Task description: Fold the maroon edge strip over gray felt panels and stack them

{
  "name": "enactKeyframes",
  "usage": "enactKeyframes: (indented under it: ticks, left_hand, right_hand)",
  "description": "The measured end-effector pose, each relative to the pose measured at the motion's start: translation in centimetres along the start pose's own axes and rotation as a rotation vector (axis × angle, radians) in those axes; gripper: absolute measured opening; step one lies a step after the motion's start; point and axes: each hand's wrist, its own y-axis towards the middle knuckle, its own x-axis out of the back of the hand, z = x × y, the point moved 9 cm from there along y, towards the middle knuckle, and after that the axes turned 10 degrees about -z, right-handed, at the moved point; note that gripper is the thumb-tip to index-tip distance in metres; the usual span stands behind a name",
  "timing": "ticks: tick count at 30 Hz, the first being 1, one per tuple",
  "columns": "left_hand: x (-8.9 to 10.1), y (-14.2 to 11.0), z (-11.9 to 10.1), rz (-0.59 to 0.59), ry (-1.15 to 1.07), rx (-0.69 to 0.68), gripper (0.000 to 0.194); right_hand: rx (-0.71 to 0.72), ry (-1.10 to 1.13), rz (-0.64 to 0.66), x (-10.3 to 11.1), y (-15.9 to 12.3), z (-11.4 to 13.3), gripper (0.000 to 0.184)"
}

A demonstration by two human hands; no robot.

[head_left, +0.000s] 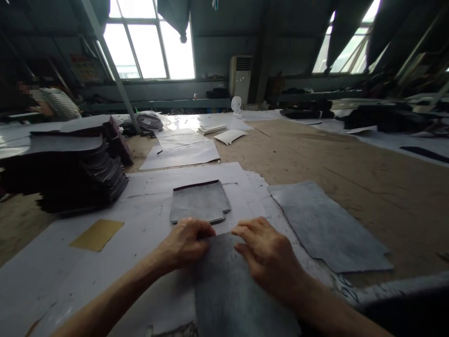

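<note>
A grey fabric panel (235,285) lies in front of me on white paper, its far edge between my two hands. My left hand (191,241) pinches that edge at its left corner, fingers curled together. On the right end of the same edge, my right hand (264,252) has its thumb and fingers closed on the cloth. Just beyond my hands rests a smaller stack of grey pieces (199,202) with a dark strip along its far edge and a notched right corner. To the right, another grey fabric panel (326,227) lies flat.
A tall pile of dark cut pieces (80,175) stands at the left. A tan card (97,235) lies on the white paper (140,201). Farther back are paper sheets (182,154), a white fan (237,105) and dark cloth (389,119). A person (58,103) is at the far left.
</note>
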Motion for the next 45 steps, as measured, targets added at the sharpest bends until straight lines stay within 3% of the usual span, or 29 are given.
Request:
enactKeyframes:
  ticks: [3, 6, 12, 16, 21, 24, 26, 30, 35, 38, 45]
  left_hand:
    - [0.4, 0.3, -0.1, -0.018, 0.075, -0.079, 0.027]
    - [0.5, 0.2, -0.4, -0.006, 0.107, -0.147, 0.027]
    - [1.9, -0.2, -0.9, 0.041, 0.139, -0.176, 0.028]
    - [2.7, -0.6, -0.1, 0.108, 0.163, -0.191, 0.027]
    - [3.4, -1.7, 1.0, 0.254, 0.036, -0.200, 0.026]
    - [3.9, -2.0, 0.4, 0.112, 0.180, -0.288, 0.027]
    - [3.1, -2.3, -0.9, 0.010, 0.306, -0.411, 0.032]
    - [-0.1, -2.6, -2.7, -0.015, 0.359, -0.561, 0.030]
    - [-0.5, -3.1, -3.3, -0.109, 0.375, -0.727, 0.033]
    - [-0.6, -3.9, -3.4, -0.127, 0.436, -0.839, 0.035]
    - [-1.8, -4.5, -3.1, -0.043, 0.558, -0.903, 0.030]
  right_hand:
    - [0.031, -0.109, 0.210, -0.4, 1.1, -2.8, 0.030]
    - [0.082, -0.138, 0.367, -1.5, 1.6, -4.0, 0.031]
    - [0.105, -0.119, 0.457, -2.7, 1.6, -2.8, 0.022]
    - [0.128, -0.107, 0.436, -3.3, 0.9, -1.7, 0.009]
    - [0.144, -0.105, 0.426, -3.5, 0.6, -1.4, 0.005]
    - [0.155, -0.124, 0.450, -3.5, 0.5, -1.4, 0.005]
    - [0.163, -0.134, 0.455, -3.5, 0.4, -1.3, 0.006]
    - [0.202, -0.115, 0.382, -3.1, 0.1, -0.9, 0.012]
    - [0.317, -0.091, 0.235, -1.8, -1.2, 0.5, 0.028]
    - [0.396, -0.128, 0.198, -1.5, -1.9, 1.5, 0.026]
    - [0.487, -0.241, 0.228, -1.8, -2.3, 2.4, 0.028]
